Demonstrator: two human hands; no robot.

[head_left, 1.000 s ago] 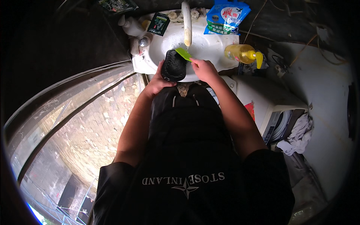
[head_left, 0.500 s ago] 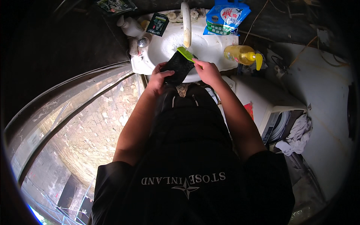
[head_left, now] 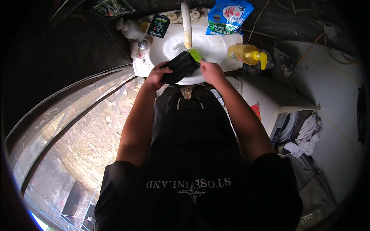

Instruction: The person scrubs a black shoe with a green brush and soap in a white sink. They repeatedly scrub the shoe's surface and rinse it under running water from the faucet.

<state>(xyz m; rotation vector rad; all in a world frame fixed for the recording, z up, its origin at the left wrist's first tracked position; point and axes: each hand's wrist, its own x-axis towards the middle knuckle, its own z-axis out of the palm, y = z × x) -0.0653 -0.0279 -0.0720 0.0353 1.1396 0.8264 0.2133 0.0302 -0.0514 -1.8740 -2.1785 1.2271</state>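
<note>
Over the near rim of a white washbasin, my left hand is closed on the left end of a dark, flat black item, thumb on top; its exact kind does not show. My right hand is closed around a lime-green brush, whose head rests at the upper right edge of the black item. Any bristles are hidden beneath. A white tap reaches over the basin just beyond the brush, and whitish suds lie in the bowl.
A blue detergent bag and a yellow pump bottle stand at the basin's right. On its left are a white bottle and a dark green packet. A whitish box-shaped appliance with a cloth stands lower right.
The black item has swung to a flatter, more leftward slant, and my left hand has moved slightly left. The brush head has shifted a little right along its edge.
</note>
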